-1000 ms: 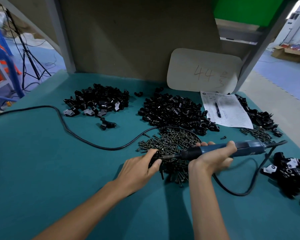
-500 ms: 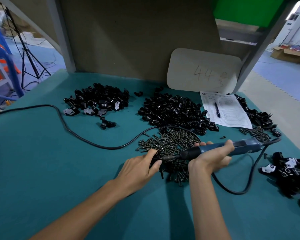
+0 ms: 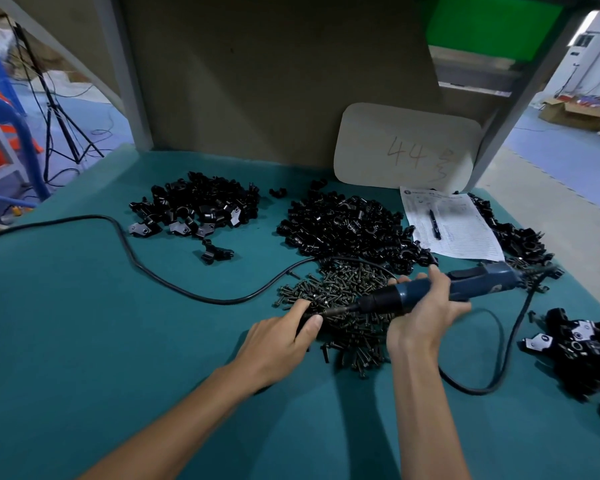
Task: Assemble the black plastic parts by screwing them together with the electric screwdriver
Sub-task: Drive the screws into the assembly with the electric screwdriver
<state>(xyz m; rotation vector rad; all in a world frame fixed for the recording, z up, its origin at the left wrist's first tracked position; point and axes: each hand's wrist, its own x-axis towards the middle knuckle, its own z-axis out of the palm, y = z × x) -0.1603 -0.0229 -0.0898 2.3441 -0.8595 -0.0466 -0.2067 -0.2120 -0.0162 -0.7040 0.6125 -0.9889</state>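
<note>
Lying on the green table (image 3: 84, 341), a black cord (image 3: 125, 244) curls in from the left. Next, far back, sits a pile of black plastic parts (image 3: 198, 206). Near the middle, the left hand (image 3: 278, 344) pinches a small dark piece (image 3: 305, 322); I cannot tell what it is. It sits at the edge of a heap of screws (image 3: 340, 292), with a bigger parts pile (image 3: 347, 226) farther back. The right hand (image 3: 426, 317) grips the blue electric screwdriver (image 3: 465, 284), which lies almost flat, its tip pointing left at the pinched piece. Far right is a paper (image 3: 465, 237) with a pen (image 3: 434, 223) on it. Near right lie more black pieces (image 3: 582, 351).
</note>
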